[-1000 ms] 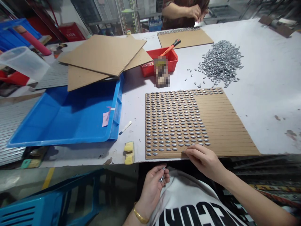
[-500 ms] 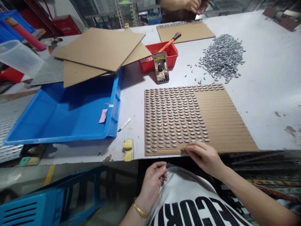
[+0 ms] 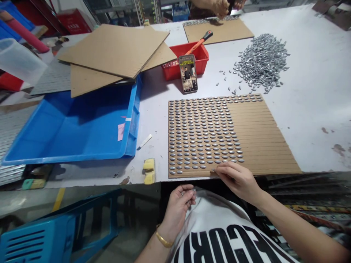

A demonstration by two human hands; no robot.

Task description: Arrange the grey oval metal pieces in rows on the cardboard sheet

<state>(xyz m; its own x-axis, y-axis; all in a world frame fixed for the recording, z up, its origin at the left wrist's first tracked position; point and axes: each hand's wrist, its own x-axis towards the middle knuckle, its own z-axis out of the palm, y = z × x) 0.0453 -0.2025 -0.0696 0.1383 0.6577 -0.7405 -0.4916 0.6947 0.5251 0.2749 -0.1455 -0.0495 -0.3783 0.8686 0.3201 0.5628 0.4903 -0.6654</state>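
A cardboard sheet (image 3: pixel 263 138) with ruled lines lies at the table's front edge. Rows of small silver, pointed-oval pieces (image 3: pixel 200 135) cover its left part and run along its far edge. My right hand (image 3: pixel 236 179) rests at the sheet's near edge, fingertips pinched on one such silver oval piece (image 3: pixel 213 170), right of the short front rows. Below the table edge, in front of my shirt, my left hand (image 3: pixel 179 206) is curled closed. A silver oval piece (image 3: pixel 194 190) shows between its thumb and forefinger; whatever else lies in the palm is mostly hidden.
A heap of silver pieces (image 3: pixel 264 62) lies beyond the sheet, some scattered. A phone (image 3: pixel 188 74) leans on a red bin (image 3: pixel 202 60). Left are a blue tray (image 3: pixel 128 146), cardboard sheets (image 3: pixel 115 47) and a yellow block (image 3: pixel 149 171). A co-worker's hands (image 3: pixel 221 7) are over another sheet.
The whole view has shifted slightly. My right hand stays at the near edge with its piece; my left hand barely moves. The co-worker's hand has come down to the far sheet.
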